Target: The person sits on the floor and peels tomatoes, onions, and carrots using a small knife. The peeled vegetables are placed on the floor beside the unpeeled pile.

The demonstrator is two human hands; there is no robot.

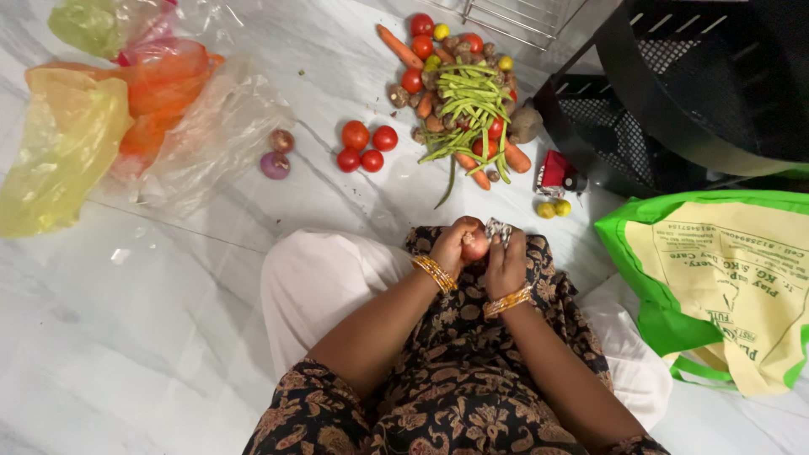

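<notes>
Marble floor (pixel 168 337); onion (pixel 474 245) cupped inside left hand's (pixel 455 244) grip.

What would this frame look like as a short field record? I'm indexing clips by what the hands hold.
left hand: holds a reddish onion
right hand: pinches a crumpled shiny scrap beside the onion
ahead: green beans over carrots and tomatoes
separate group: four tomatoes
left side: plastic bags, two onions
right side: green and yellow bag

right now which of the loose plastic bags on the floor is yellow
The yellow plastic bag at the far left edge, crumpled on the marble floor. The orange bag lies beside it toward the vegetables, and the clear bag lies next to that.
</notes>
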